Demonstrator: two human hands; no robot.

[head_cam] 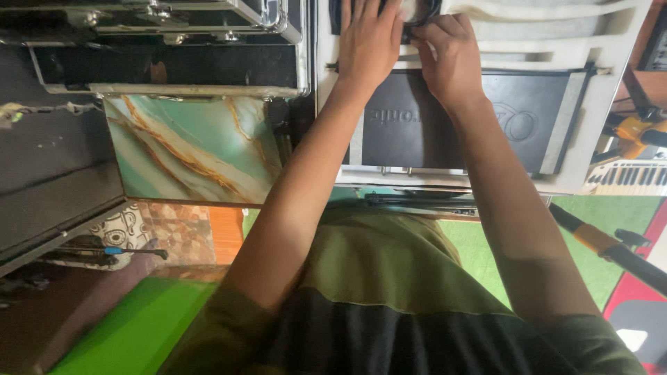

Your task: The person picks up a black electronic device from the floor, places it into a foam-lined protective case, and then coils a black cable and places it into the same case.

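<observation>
Both my arms reach forward over a black flat device [431, 128] that lies in a white foam-lined case [556, 55]. My left hand [369, 42] lies flat, fingers stretched, on a dark round object [420, 12] at the case's top edge. Beside it, my right hand [448, 52] has its fingers curled at the same round object, which is mostly hidden under the hands. Whether either hand truly grips it is unclear.
A green marbled panel [191, 146] stands left of the case, under a metal-edged black flight case [167, 66]. At the right are a small keyboard [629, 177], an orange tool [636, 132] and a black-and-orange pole [604, 243]. Green mats cover the floor below.
</observation>
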